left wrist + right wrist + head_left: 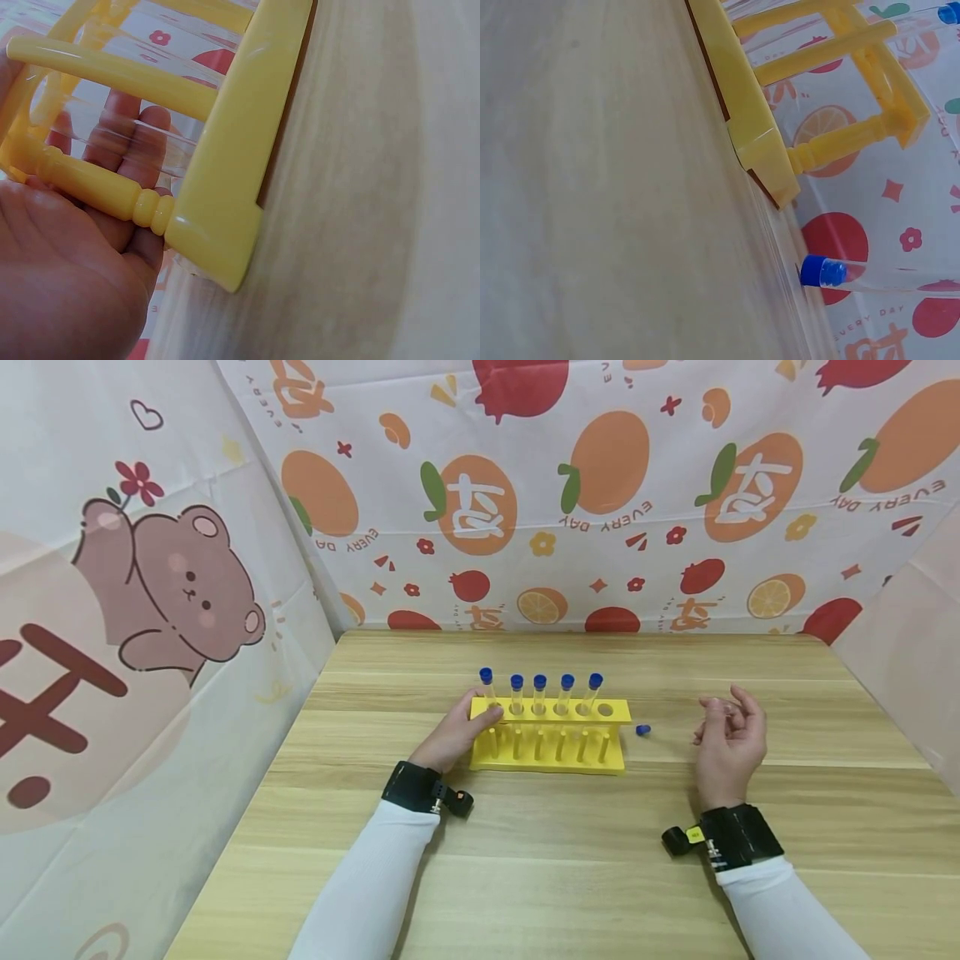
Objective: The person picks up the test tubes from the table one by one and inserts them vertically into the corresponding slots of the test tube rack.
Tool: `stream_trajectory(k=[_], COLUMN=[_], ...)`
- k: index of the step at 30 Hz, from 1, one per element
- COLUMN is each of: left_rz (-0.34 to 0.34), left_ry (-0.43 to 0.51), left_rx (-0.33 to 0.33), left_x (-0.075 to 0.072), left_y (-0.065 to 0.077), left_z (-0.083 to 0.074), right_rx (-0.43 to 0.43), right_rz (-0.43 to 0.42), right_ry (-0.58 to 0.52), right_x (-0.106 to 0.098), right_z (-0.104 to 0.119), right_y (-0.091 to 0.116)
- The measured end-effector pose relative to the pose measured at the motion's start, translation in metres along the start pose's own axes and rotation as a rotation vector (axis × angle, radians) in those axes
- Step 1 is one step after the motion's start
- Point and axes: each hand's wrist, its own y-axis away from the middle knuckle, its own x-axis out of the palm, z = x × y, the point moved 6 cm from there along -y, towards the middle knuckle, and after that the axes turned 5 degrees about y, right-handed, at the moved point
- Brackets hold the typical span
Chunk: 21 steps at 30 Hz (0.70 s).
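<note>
A yellow test tube rack (551,766) stands on the table, holding several clear test tubes with blue caps (540,681). The hole at its right end shows no tube. My left hand (457,727) grips the rack's left end, thumb in front and fingers behind; in the left wrist view its fingers curl around the yellow end post (97,184). To the right of the rack, my right hand (727,747) holds a clear test tube (900,279) whose blue cap (642,729) points left toward the rack. This hand is outside the right wrist view.
The wooden table (525,877) stretches around both arms. Behind it hangs a fruit-printed cloth (525,585), and a bear-printed cloth (172,585) runs along the left side. Black camera straps (742,837) circle both wrists.
</note>
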Motion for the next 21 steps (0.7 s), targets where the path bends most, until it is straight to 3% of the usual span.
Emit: stream_trajectory(k=[8, 21], left_rz=[0.001, 0.001], left_ry=[-0.003, -0.002], left_rx=[-0.007, -0.001], left_x=[0.0, 0.0], left_y=[0.0, 0.0], left_z=[0.0, -0.001], right_rx=[-0.07, -0.167], right_rz=[-0.067, -0.104], right_ry=[0.031, 0.155], right_x=[-0.004, -0.006], right_z=[-0.015, -0.007], right_y=[-0.005, -0.006])
